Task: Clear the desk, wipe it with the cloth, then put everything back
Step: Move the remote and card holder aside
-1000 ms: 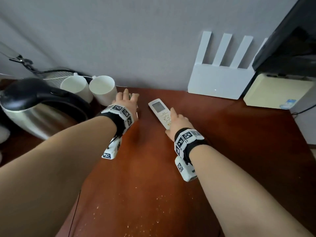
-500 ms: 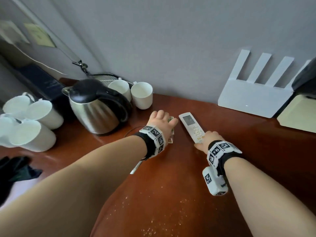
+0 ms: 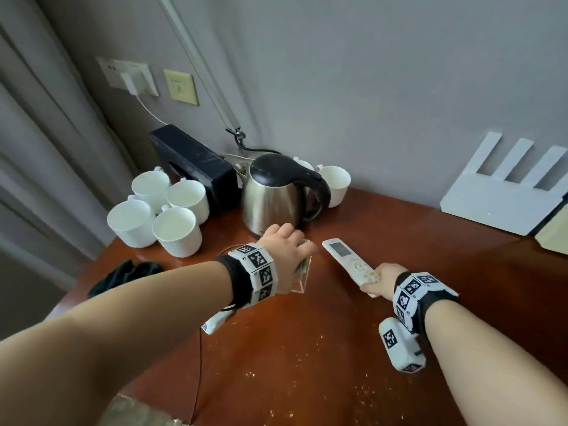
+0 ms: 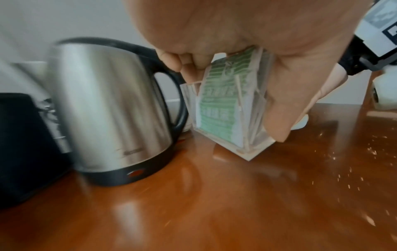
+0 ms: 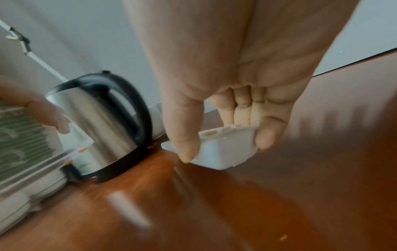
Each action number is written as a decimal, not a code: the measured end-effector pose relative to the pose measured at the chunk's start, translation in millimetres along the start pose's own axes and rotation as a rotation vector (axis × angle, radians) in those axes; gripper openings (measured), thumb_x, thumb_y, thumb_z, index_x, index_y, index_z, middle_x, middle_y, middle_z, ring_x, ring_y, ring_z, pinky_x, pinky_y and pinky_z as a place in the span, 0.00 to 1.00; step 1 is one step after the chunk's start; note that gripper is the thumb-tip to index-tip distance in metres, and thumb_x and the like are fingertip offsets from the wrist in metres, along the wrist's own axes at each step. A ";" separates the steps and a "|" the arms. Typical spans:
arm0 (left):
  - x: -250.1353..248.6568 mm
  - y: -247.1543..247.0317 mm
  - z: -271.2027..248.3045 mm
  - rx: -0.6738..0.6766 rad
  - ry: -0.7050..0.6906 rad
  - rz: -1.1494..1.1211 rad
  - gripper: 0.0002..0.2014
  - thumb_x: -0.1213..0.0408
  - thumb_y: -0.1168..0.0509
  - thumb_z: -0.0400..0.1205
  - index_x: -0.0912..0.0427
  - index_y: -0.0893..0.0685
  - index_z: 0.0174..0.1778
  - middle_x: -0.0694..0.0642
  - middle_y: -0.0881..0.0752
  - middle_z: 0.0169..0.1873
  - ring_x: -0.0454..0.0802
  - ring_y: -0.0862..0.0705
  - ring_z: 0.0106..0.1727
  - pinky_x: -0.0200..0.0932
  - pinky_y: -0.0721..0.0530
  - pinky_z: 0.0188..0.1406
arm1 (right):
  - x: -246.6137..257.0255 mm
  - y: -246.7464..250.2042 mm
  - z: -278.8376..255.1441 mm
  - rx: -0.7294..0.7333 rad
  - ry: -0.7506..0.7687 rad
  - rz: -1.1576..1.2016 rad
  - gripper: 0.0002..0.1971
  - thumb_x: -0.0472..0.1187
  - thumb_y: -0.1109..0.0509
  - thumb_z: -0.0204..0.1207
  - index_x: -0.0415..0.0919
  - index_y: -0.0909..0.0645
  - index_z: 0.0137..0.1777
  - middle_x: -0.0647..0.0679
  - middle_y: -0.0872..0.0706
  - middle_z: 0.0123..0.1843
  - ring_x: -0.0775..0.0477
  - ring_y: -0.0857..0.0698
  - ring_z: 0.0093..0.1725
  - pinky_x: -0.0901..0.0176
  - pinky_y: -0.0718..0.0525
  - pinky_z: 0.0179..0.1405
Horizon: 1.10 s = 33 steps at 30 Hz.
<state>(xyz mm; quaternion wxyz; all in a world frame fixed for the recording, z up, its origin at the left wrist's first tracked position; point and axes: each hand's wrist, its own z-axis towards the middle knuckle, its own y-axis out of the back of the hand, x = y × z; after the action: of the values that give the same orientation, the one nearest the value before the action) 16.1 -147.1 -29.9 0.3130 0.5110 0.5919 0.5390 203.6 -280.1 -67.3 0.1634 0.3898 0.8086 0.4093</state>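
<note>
Clear acrylic holder of green sachets (image 4: pixel 225 108) now lifted clear of reddish-brown wooden desk (image 3: pixel 307 348), gripped by left hand (image 3: pixel 282 250). White remote control (image 3: pixel 350 261) raised too, near end pinched by right hand (image 3: pixel 381 279). Clearing judged underway; black cloth (image 3: pixel 126 276) left untouched at desk's left edge.

On the surface (image 3: pixel 307 348) stand six white cups: four in a group (image 3: pixel 159 216) at the left and two (image 3: pixel 333 186) behind the one steel kettle (image 3: pixel 273 198). There is one remote control (image 3: pixel 350 261), one clear holder with green sachets (image 4: pixel 225 108), one black box (image 3: pixel 196 167), one dark cloth (image 3: pixel 126 276) and one white router (image 3: pixel 504 198) with three antennas in view. Two hands are seen, the left hand (image 3: pixel 285 250) and the right hand (image 3: pixel 382 279)
</note>
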 end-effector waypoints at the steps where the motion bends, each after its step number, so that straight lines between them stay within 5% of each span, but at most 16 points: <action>1: 13.9 -5.7 -12.5 0.016 0.017 -0.006 0.37 0.45 0.32 0.73 0.45 0.40 0.76 0.52 0.30 0.69 0.54 0.34 0.69 0.50 0.35 0.69 | 14.7 -4.5 -5.6 0.000 0.016 -0.010 0.27 0.55 0.28 0.70 0.38 0.21 0.64 0.43 0.14 0.59 0.45 0.15 0.54 0.60 0.19 0.50; 10: 98.1 -53.6 -55.0 0.148 0.333 -0.064 0.32 0.45 0.34 0.73 0.51 0.34 0.71 0.55 0.26 0.65 0.56 0.31 0.66 0.49 0.31 0.68 | 125.4 -37.0 -14.7 -0.062 0.179 -0.069 0.32 0.55 0.31 0.74 0.40 0.31 0.74 0.42 0.26 0.71 0.42 0.24 0.69 0.53 0.24 0.67; 19: 103.9 -74.5 -33.5 0.194 0.307 0.102 0.36 0.48 0.33 0.76 0.52 0.40 0.77 0.56 0.29 0.68 0.56 0.33 0.69 0.47 0.35 0.67 | 159.6 -58.0 -1.1 -0.247 0.287 0.013 0.31 0.56 0.31 0.74 0.42 0.32 0.74 0.43 0.27 0.70 0.42 0.30 0.71 0.53 0.30 0.70; 26: 113.2 -64.8 -18.2 0.223 0.412 0.077 0.31 0.42 0.33 0.74 0.50 0.33 0.68 0.54 0.22 0.61 0.55 0.32 0.66 0.51 0.37 0.62 | 164.0 -54.4 1.2 -0.248 0.283 0.012 0.34 0.60 0.30 0.71 0.44 0.32 0.73 0.45 0.26 0.70 0.42 0.28 0.71 0.53 0.27 0.69; 33: 117.8 -58.0 -13.5 0.264 0.385 0.128 0.35 0.39 0.32 0.71 0.50 0.33 0.71 0.55 0.25 0.65 0.57 0.31 0.70 0.57 0.42 0.71 | 171.9 -49.2 6.1 -0.264 0.314 -0.028 0.33 0.58 0.31 0.73 0.43 0.32 0.74 0.46 0.28 0.70 0.44 0.32 0.72 0.52 0.27 0.68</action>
<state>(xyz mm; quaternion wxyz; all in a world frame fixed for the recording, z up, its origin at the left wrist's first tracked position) -45.0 -34.4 -61.3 0.0900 0.4716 0.6725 0.5633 72.3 -163.2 -100.4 0.0908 0.2853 0.7689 0.5650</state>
